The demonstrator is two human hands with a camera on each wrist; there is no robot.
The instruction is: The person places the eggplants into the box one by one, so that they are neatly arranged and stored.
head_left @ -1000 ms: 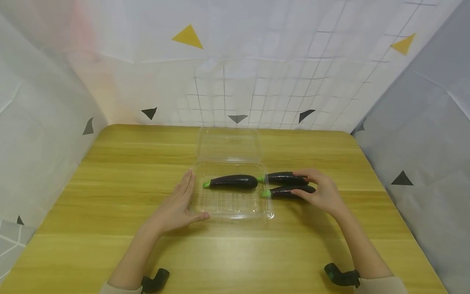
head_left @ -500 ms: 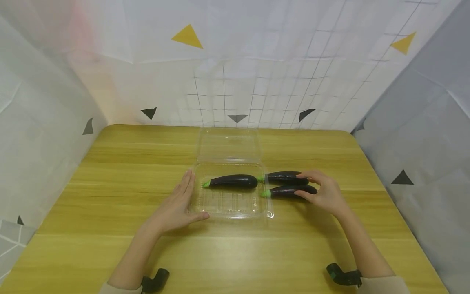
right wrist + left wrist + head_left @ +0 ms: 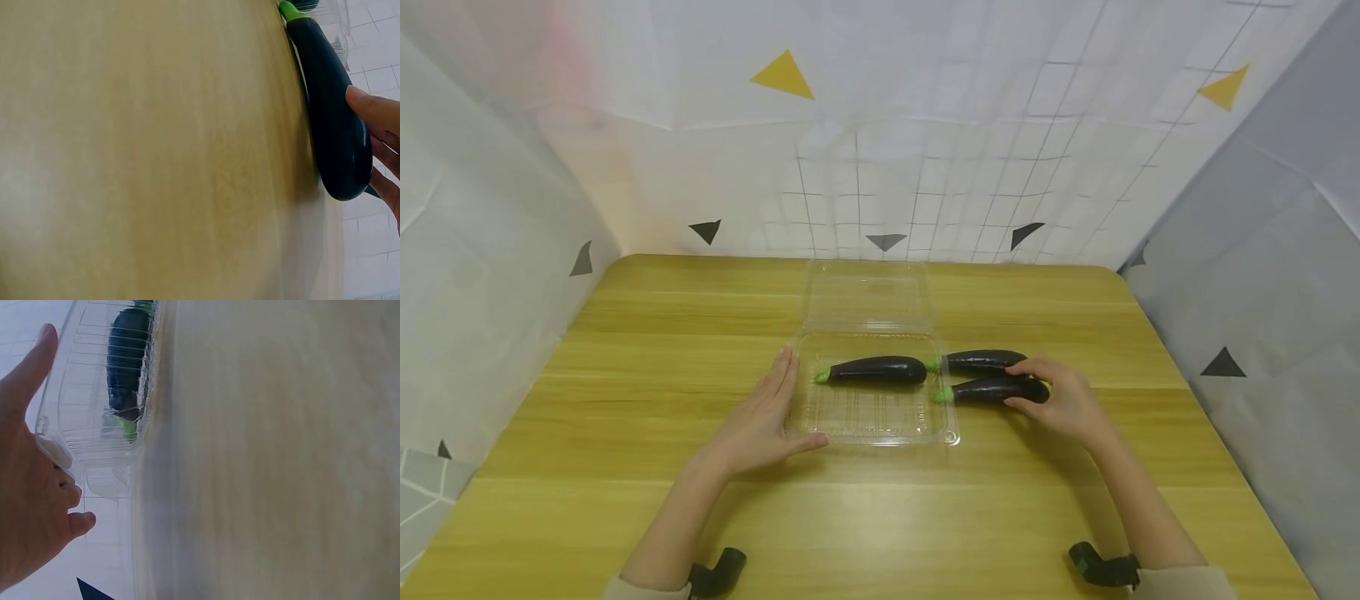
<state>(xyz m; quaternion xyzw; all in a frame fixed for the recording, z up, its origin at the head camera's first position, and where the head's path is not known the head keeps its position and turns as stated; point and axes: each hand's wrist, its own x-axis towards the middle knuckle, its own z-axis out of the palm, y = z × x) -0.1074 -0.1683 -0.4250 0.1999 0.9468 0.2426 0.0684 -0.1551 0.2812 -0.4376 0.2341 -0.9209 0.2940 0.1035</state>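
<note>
A clear plastic clamshell container point(image 3: 865, 417) lies with its lid point(image 3: 867, 293) folded back. One dark purple eggplant point(image 3: 876, 371) with a green stem end lies inside. My left hand point(image 3: 760, 423) rests along the container's left side, fingers straight and thumb at the front rim. To the right, two more eggplants lie side by side, their stem ends at the container's right edge. My right hand point(image 3: 1063, 404) pinches the thick end of the nearer eggplant point(image 3: 981, 390) between thumb and fingers. The farther eggplant point(image 3: 976, 361) lies just behind it, its right end near my fingers.
The wooden table point(image 3: 880, 517) carries everything and meets a pale patterned backdrop point(image 3: 700, 167) at the rear. Similar sheets hang at the left and right. A dark wrist mount point(image 3: 718, 572) sits by each sleeve.
My right hand has shifted slightly right and its fingers have drawn in from across both eggplants to the nearer one, which has edged a little to the right. The left hand stays still.
</note>
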